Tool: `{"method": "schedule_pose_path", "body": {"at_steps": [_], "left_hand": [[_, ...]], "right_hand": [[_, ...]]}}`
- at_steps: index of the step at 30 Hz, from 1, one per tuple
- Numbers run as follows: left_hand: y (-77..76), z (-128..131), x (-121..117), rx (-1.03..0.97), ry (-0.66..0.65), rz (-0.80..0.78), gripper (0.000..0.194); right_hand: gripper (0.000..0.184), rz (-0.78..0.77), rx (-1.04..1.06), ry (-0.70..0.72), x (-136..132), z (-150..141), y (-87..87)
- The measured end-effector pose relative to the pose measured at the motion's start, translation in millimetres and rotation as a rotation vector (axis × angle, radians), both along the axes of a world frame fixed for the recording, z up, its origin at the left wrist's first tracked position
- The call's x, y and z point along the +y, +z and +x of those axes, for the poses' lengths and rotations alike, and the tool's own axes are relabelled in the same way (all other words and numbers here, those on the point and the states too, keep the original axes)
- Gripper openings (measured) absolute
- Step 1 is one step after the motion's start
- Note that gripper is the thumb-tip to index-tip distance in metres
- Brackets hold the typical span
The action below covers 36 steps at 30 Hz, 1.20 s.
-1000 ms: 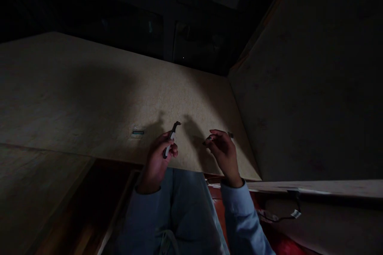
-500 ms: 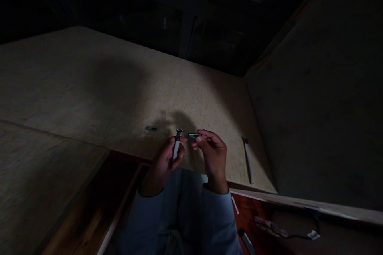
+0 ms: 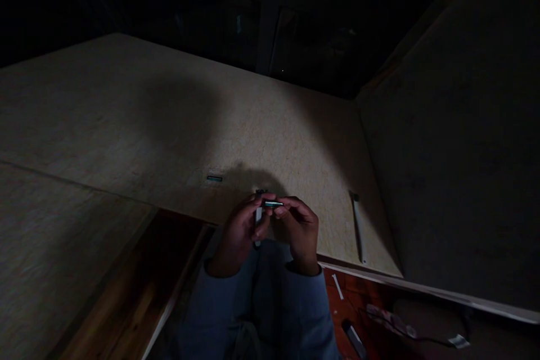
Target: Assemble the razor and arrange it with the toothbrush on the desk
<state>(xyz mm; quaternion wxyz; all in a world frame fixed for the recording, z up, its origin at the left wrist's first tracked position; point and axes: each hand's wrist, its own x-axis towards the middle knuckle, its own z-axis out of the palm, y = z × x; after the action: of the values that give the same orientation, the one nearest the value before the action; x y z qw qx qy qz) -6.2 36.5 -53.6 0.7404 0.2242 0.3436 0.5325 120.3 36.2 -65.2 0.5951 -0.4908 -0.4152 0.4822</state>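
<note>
In the head view, my left hand [image 3: 241, 226] is closed around a pale grey razor handle [image 3: 259, 217], held roughly upright with its dark head end pointing away from me. Its fingertips also reach the left end of a small teal-and-black razor cartridge [image 3: 273, 203]. Thumb and fingers of my right hand [image 3: 301, 228] pinch that cartridge at its right end. The cartridge lies crosswise, just right of the handle and a little nearer to me than its head. A second, similar cartridge [image 3: 214, 179] rests on the table, left of my hands.
A long thin grey stick with a dark end [image 3: 359, 230] lies at the table's right, near a dark upright panel [image 3: 455, 169]. Below the pale tabletop [image 3: 261, 124], an open space at right holds a white strip [image 3: 338, 287], a dark-and-grey object [image 3: 353, 338] and a cable.
My hands have come together, and the cartridge has moved beside the razor handle. Left fingertips now touch the cartridge. The handle has turned more upright, and the view has shifted slightly.
</note>
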Motion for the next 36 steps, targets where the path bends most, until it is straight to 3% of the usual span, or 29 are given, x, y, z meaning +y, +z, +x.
{"method": "schedule_pose_path", "body": {"at_steps": [7,11,15,23,31,36], "left_hand": [[-5.5,6.0,-0.9,0.235,-0.022,0.005,0.041],[-7.7,9.7,-0.2,0.363,0.137,0.001,0.040],[-10.4,14.2,-0.6,0.479,0.282,-0.008,0.036],[-12.3,12.7,-2.3,0.646,0.291,0.140,0.021],[-7.6,11.6,-3.3,0.749,0.255,0.299,0.008],[-15.1,6.2,0.4,0.827,0.245,0.465,0.004]], "right_hand": [[0.016,0.060,0.031,0.011,0.0,5.3,-16.9],[0.026,0.027,-0.088,-0.057,-0.3,4.4,-20.4],[0.033,-0.056,-0.076,-0.112,-1.8,-0.3,-15.9],[0.031,-0.100,-0.053,0.032,-2.1,-3.7,-9.6],[0.035,-0.230,0.232,0.107,-0.2,0.9,-5.2],[0.043,-0.309,0.283,0.223,-0.7,15.5,-6.0]]}}
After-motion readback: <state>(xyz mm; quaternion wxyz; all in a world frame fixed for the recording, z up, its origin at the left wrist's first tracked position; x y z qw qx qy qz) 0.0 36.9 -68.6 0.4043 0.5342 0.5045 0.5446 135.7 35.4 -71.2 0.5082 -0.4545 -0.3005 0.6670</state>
